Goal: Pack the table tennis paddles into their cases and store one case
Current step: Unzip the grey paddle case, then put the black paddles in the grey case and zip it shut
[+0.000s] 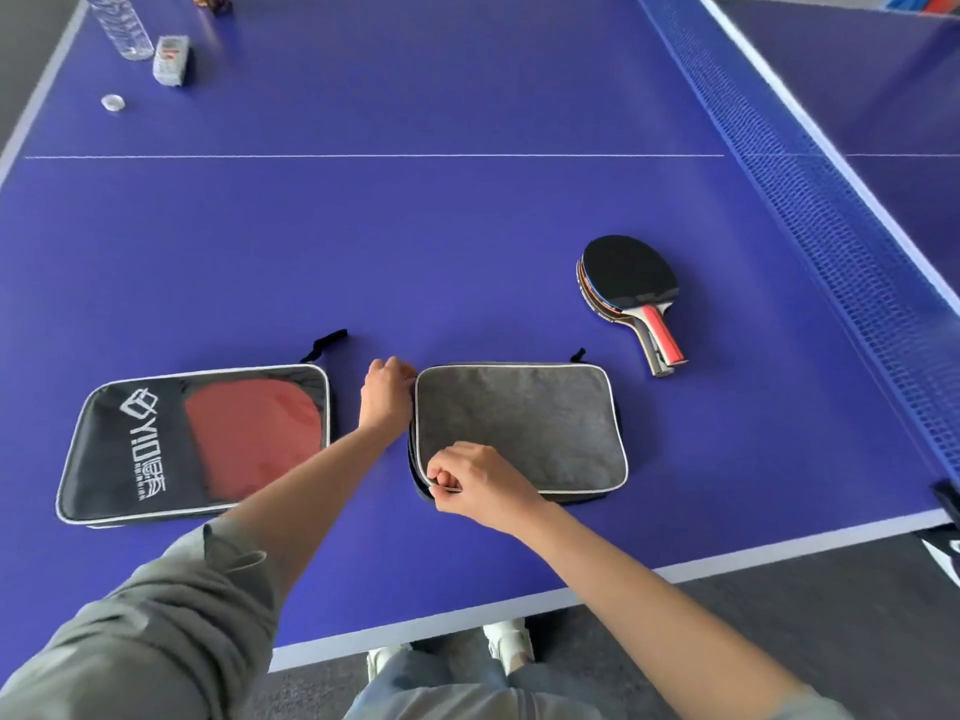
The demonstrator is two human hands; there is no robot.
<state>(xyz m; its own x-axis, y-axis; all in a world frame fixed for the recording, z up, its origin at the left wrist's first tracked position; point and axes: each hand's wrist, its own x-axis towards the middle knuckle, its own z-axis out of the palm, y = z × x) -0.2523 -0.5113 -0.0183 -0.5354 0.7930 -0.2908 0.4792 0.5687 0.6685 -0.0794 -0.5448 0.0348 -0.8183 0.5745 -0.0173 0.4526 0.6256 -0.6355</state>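
On the bench (467, 226), the windowed case (156, 449) at left already holds a red paddle. Our left hand (387, 392) grips the grey case (519, 426) at its corner; our right hand (475, 483) pinches its zipper edge. Next we judge: unzip it for the stacked paddles (631, 288).

Grey case (519, 426) was matt woven cloth, pale piping. Black case (130, 449) had glossy clear plastic window. Paddles (631, 288): matt black rubber, wood handles. Table (415, 241) was smooth, semi-matt. Bottle (120, 23): clear plastic.
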